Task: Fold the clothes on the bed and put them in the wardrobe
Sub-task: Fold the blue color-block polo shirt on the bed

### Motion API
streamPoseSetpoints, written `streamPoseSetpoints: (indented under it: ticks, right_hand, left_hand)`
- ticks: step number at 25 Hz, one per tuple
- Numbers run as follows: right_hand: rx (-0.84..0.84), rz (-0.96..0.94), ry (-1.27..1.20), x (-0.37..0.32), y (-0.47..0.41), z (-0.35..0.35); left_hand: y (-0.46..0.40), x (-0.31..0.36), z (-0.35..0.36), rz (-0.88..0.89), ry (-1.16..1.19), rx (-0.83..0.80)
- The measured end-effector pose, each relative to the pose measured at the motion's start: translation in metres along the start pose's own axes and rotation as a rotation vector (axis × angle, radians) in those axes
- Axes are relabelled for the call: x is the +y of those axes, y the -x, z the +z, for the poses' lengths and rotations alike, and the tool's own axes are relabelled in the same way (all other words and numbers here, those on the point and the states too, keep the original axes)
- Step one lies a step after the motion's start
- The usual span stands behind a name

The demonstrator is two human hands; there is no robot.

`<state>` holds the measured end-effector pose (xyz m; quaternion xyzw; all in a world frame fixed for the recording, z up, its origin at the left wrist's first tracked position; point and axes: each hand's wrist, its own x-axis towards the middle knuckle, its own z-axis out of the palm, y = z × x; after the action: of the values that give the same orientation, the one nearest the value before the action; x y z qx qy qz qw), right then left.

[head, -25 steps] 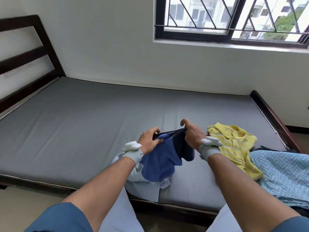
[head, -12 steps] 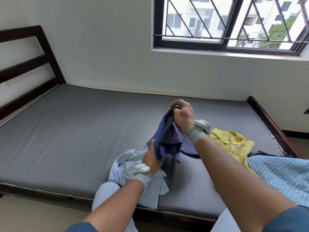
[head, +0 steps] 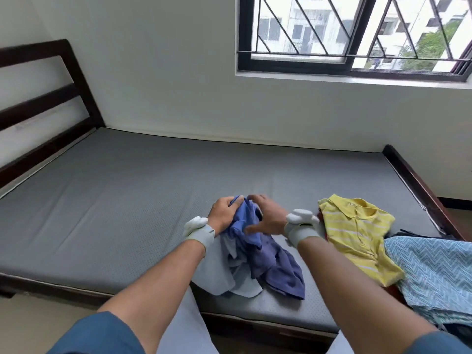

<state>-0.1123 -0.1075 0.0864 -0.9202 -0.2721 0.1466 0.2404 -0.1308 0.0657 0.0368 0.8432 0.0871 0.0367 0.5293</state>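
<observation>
On the near edge of the bed [head: 127,190], the left hand [head: 222,210] grips the bunched top of a dark blue garment [head: 270,261], while the right hand [head: 265,217] lies on it with blurred fingers, so I cannot tell whether it clamps the cloth. The garment trails toward the near side over a pale blue shirt [head: 224,274]. To the right lie a yellow striped polo [head: 357,233] and a blue zigzag-patterned cloth [head: 434,272].

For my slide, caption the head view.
Left hand grips a crumpled blue garment on the grey mattress; right hand rests on it.
</observation>
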Motion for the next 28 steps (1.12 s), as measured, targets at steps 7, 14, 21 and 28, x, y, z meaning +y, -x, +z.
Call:
streamPoseSetpoints:
  ticks: [7, 14, 21, 28]
  right_hand:
    - [0.232, 0.176, -0.162, -0.004, 0.003, 0.017]
    - [0.504, 0.051, 0.069, -0.025, 0.010, -0.013]
    - [0.427, 0.044, 0.406, -0.013, 0.018, -0.036]
    - [0.017, 0.043, 0.401, 0.027, 0.002, -0.113]
  left_hand:
    - [0.017, 0.035, -0.032, 0.154, -0.253, -0.087]
    - [0.031, -0.022, -0.021, -0.053, -0.580, 0.353]
    - [0.037, -0.053, -0.065, -0.084, -0.445, 0.292]
    - [-0.006, 0.013, -0.159, 0.202, -0.559, -0.436]
